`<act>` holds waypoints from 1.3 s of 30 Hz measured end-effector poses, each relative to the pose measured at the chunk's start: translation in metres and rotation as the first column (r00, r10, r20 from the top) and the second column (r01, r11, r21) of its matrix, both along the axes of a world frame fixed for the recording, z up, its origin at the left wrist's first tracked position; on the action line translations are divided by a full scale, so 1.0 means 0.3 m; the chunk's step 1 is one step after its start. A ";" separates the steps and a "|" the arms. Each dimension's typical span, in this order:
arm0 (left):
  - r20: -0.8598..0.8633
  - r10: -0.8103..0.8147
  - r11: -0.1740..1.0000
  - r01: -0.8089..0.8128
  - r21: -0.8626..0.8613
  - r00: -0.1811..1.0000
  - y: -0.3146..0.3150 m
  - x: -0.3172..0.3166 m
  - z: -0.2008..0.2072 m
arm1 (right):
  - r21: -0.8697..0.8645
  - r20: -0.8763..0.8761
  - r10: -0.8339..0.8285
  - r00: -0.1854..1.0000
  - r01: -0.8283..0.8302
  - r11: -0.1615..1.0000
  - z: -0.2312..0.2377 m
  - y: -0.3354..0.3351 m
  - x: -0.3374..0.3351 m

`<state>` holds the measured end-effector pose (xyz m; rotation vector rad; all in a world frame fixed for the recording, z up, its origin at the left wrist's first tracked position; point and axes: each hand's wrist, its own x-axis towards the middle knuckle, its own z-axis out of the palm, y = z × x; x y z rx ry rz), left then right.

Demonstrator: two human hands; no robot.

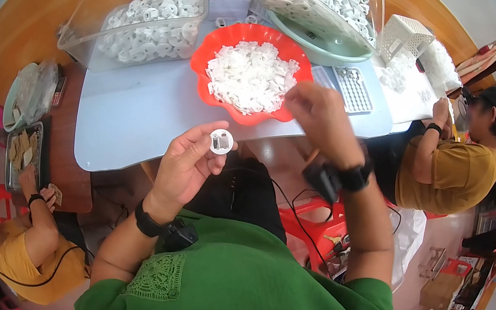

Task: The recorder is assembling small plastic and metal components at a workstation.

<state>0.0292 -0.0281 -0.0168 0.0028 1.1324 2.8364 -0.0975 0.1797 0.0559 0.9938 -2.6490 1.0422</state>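
Note:
My left hand (pixel 185 161) pinches a small round white plastic housing (pixel 221 142) between thumb and fingers, in front of the table edge. Grey metallic-looking parts show in its open face. My right hand (pixel 325 118) is at the right rim of a red scalloped bowl (pixel 201 50), its fingers curled together. Whatever is between those fingertips, if anything, is too small to make out. Many small white plastic pieces (pixel 250 77) are heaped in the bowl.
A light blue table (pixel 116 124) carries a clear bin (pixel 78 40) of round white parts at the left. A second clear bin (pixel 373 19) rests over a pale green basin (pixel 316 52). A grey tray (pixel 352 90) lies right of the bowl. Co-workers (pixel 466 167) sit at both sides.

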 end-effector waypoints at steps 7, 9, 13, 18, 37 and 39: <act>0.066 0.028 0.999 -0.030 0.040 0.997 -0.033 -0.044 -0.019 | 0.609 -0.060 0.121 0.991 -0.060 0.791 -0.065 -0.071 -0.307; 0.061 0.027 0.999 -0.030 0.038 0.998 -0.042 -0.057 -0.020 | 0.672 -0.052 0.229 0.972 -0.136 0.728 -0.089 -0.099 -0.335; 0.045 -0.004 0.999 0.002 0.045 0.999 -0.059 -0.074 -0.034 | 0.711 -0.001 0.222 0.975 -0.155 0.686 -0.126 -0.154 -0.369; 0.046 -0.011 0.998 0.009 0.060 0.999 -0.076 -0.074 -0.052 | 0.570 0.059 0.194 0.979 -0.192 0.799 -0.109 -0.160 -0.374; 0.007 -0.038 0.999 0.037 0.032 0.999 -0.074 -0.067 -0.064 | 0.165 0.290 -0.379 0.879 0.344 0.924 -0.028 0.395 -0.330; 0.009 -0.049 0.998 0.049 0.027 0.999 -0.066 -0.075 -0.058 | 0.199 0.189 -0.391 0.901 0.355 0.914 -0.079 0.440 -0.355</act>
